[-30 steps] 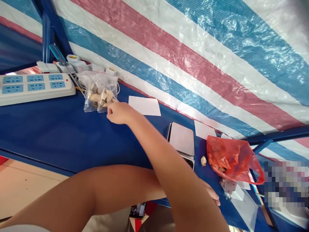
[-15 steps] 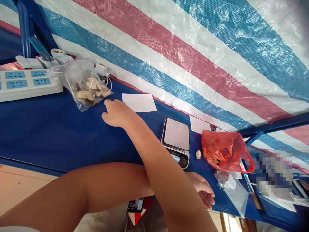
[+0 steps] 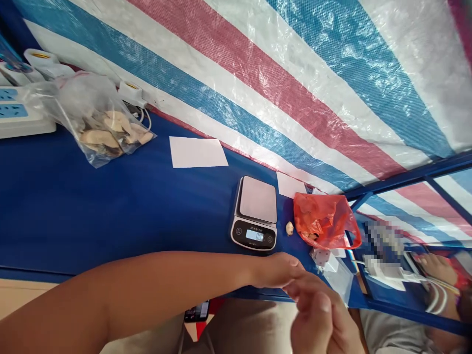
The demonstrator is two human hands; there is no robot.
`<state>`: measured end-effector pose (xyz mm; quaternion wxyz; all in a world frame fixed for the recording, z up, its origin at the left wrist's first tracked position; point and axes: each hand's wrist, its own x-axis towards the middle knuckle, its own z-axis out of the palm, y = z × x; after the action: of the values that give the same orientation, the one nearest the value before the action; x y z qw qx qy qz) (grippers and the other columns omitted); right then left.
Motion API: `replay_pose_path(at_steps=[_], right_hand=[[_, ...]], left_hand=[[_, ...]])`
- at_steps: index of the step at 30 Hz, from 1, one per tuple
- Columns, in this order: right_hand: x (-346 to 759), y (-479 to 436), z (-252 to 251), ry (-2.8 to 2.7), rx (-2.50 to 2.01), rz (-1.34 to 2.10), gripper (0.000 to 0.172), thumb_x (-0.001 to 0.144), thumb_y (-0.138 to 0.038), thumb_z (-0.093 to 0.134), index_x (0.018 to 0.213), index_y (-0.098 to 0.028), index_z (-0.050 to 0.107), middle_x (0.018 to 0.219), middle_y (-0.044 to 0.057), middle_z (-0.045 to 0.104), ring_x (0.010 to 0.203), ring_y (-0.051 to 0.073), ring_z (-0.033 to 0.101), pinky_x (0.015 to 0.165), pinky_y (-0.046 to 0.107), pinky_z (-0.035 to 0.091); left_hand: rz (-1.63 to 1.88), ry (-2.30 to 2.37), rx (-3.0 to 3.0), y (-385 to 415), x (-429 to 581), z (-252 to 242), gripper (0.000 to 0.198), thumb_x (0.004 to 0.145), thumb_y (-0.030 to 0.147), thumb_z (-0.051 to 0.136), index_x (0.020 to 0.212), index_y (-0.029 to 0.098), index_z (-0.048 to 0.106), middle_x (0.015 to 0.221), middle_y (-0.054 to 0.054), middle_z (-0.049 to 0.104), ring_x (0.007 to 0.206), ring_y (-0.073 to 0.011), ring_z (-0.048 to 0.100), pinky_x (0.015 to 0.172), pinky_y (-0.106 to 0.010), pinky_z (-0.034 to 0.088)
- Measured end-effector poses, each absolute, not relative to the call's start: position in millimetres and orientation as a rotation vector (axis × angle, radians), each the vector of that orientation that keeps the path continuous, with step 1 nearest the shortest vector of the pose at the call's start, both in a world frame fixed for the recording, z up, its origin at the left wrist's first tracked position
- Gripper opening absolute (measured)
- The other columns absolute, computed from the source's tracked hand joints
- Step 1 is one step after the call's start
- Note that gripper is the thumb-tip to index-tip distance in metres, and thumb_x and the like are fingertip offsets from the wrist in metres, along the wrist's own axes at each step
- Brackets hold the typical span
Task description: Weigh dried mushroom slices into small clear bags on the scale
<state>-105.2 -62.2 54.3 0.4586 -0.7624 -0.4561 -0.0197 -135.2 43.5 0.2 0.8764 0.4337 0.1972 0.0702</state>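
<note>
My left hand (image 3: 275, 270) lies at the table's front edge, just below a small digital kitchen scale (image 3: 258, 199) with a lit display. Its thumb shows, while its fingers are hidden behind my right hand. My right hand (image 3: 319, 314) meets the left one at the fingertips, as far as I can tell. Its thumb stands apart from its loosely bent fingers, and I see nothing held. Beside the scale's right side lies a small pale piece, perhaps a garlic clove (image 3: 289, 228). Next to it is a red plastic bag (image 3: 324, 219) with something inside.
A clear bag of dried slices (image 3: 110, 130) lies at the left, by a power strip (image 3: 27, 120) and white lamp sockets (image 3: 44, 59). White paper (image 3: 199, 152) lies behind the scale. At the far right, another person's hand (image 3: 438, 268) is near white cables.
My right hand has drawn back from beside the clear bag to my left hand, so the arms are uncrossed. The view has shifted right, and another person's hand has come into sight.
</note>
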Motion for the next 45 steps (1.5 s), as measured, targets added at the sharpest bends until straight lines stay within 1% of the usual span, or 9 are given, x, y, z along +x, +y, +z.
replay_pose_path(at_steps=[4, 7, 9, 16, 20, 24, 29, 38, 45], right_hand=[[-17, -87, 46, -0.644, -2.279, -0.38, 0.037, 0.092, -0.058, 0.05, 0.085, -0.025, 0.066, 0.083, 0.014, 0.074, 0.087, 0.038, 0.073, 0.083, 0.051, 0.056], [46, -88, 41, -0.56, -2.556, -0.259, 0.038, 0.081, -0.053, 0.061, 0.103, -0.023, 0.067, 0.11, 0.016, 0.077, 0.106, 0.042, 0.072, 0.097, 0.055, 0.052], [73, -86, 29, -0.514, -2.548, -0.081, 0.041, 0.079, -0.05, 0.059, 0.107, -0.02, 0.067, 0.105, 0.015, 0.078, 0.108, 0.04, 0.073, 0.099, 0.052, 0.052], [86, -71, 8, -0.515, -2.685, -0.024, 0.045, 0.088, -0.047, 0.043, 0.11, -0.021, 0.072, 0.111, 0.015, 0.078, 0.108, 0.04, 0.072, 0.088, 0.048, 0.054], [74, -64, 29, -0.629, -2.753, -0.174, 0.041, 0.09, -0.048, 0.042, 0.103, -0.023, 0.071, 0.101, 0.015, 0.078, 0.097, 0.038, 0.073, 0.088, 0.049, 0.053], [54, -43, 39, -1.068, -2.671, -0.438, 0.047, 0.085, -0.056, 0.049, 0.103, -0.018, 0.07, 0.107, 0.022, 0.073, 0.106, 0.041, 0.069, 0.093, 0.05, 0.053], [49, -12, 35, -1.054, -2.792, -0.342, 0.059, 0.083, -0.067, 0.054, 0.111, -0.017, 0.067, 0.111, 0.025, 0.071, 0.105, 0.043, 0.069, 0.088, 0.052, 0.055], [64, -4, 23, -1.051, -2.935, -0.176, 0.052, 0.092, -0.054, 0.042, 0.109, -0.014, 0.071, 0.111, 0.025, 0.074, 0.108, 0.041, 0.071, 0.086, 0.047, 0.053], [67, -4, 25, -1.002, -2.912, -0.107, 0.04, 0.087, -0.054, 0.051, 0.09, -0.02, 0.073, 0.097, 0.019, 0.078, 0.09, 0.038, 0.073, 0.071, 0.042, 0.052]], left_hand=[[0.129, 0.195, 1.34, 31, -139, -8, 0.014, 0.072, 0.016, 0.066, 0.085, 0.021, 0.064, 0.074, 0.003, 0.062, 0.069, -0.0133, 0.057, 0.078, -0.031, 0.048], [0.177, 0.068, 1.583, 27, -141, -10, 0.011, 0.073, 0.014, 0.063, 0.081, 0.021, 0.064, 0.079, 0.003, 0.064, 0.071, -0.0124, 0.057, 0.077, -0.028, 0.046], [0.138, 0.125, 1.479, 30, -138, -10, 0.009, 0.074, 0.015, 0.06, 0.081, 0.021, 0.063, 0.075, 0.003, 0.063, 0.068, -0.0125, 0.058, 0.072, -0.028, 0.047], [0.039, 0.292, 0.928, 44, -118, -9, 0.005, 0.074, 0.014, 0.057, 0.077, 0.017, 0.061, 0.067, 0.002, 0.061, 0.058, -0.0121, 0.058, 0.062, -0.029, 0.049], [-0.007, 0.328, 0.729, 51, -117, -4, 0.004, 0.073, 0.014, 0.06, 0.077, 0.016, 0.061, 0.068, 0.0, 0.062, 0.06, -0.0126, 0.06, 0.073, -0.034, 0.054], [-0.029, 0.337, 0.657, 56, -118, -2, 0.003, 0.073, 0.015, 0.062, 0.076, 0.015, 0.062, 0.07, -0.001, 0.063, 0.06, -0.0135, 0.062, 0.089, -0.044, 0.055], [-0.037, 0.323, 0.667, 55, -117, -4, 0.003, 0.073, 0.017, 0.064, 0.075, 0.016, 0.061, 0.07, -0.002, 0.063, 0.06, -0.0142, 0.061, 0.092, -0.046, 0.055], [-0.035, 0.332, 0.679, 55, -122, -1, 0.003, 0.073, 0.016, 0.063, 0.071, 0.016, 0.061, 0.069, -0.002, 0.063, 0.06, -0.0146, 0.06, 0.106, -0.053, 0.051], [-0.034, 0.316, 0.674, 54, -121, -3, 0.003, 0.072, 0.017, 0.064, 0.072, 0.016, 0.061, 0.07, -0.002, 0.063, 0.061, -0.0148, 0.061, 0.108, -0.055, 0.05]])
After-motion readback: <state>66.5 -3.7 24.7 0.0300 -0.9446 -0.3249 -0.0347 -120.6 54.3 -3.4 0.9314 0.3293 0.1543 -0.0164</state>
